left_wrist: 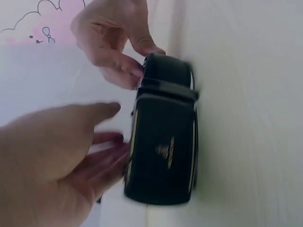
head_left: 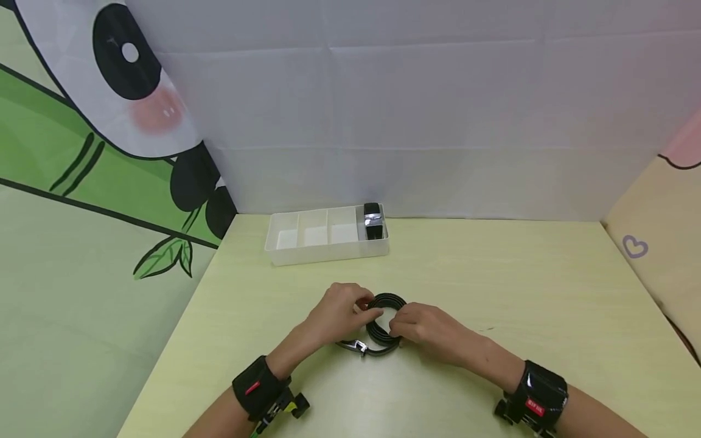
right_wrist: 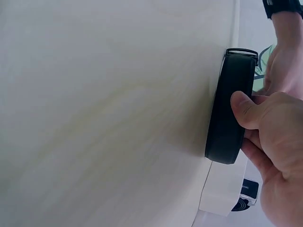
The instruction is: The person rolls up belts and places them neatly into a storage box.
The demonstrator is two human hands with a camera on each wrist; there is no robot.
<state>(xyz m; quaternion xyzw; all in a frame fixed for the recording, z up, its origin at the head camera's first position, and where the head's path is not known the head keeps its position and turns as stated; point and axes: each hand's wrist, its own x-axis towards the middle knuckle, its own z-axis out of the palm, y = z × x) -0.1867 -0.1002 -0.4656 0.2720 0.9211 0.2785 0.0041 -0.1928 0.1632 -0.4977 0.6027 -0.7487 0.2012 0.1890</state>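
A black belt [head_left: 386, 300] lies coiled on its edge on the table, its loose end with the buckle [left_wrist: 163, 151] curving round the near side. The buckle is a dark plate with gold-coloured edges and a small emblem. My right hand [head_left: 429, 328] pinches the coil's right side; in the right wrist view the thumb [right_wrist: 244, 106] presses its outer face, with fingers behind. At the left side is my left hand [head_left: 342, 313], thumb reaching over the coil and apart from it in the left wrist view. Its fingertips are partly hidden behind the buckle.
Behind the hands, a white compartment tray [head_left: 328, 252] stands near the table's back edge. Its rightmost compartment holds a black item [head_left: 373, 222] with a shiny silver part. A pale cloth wall [head_left: 438, 121] borders the back of the table [head_left: 520, 274].
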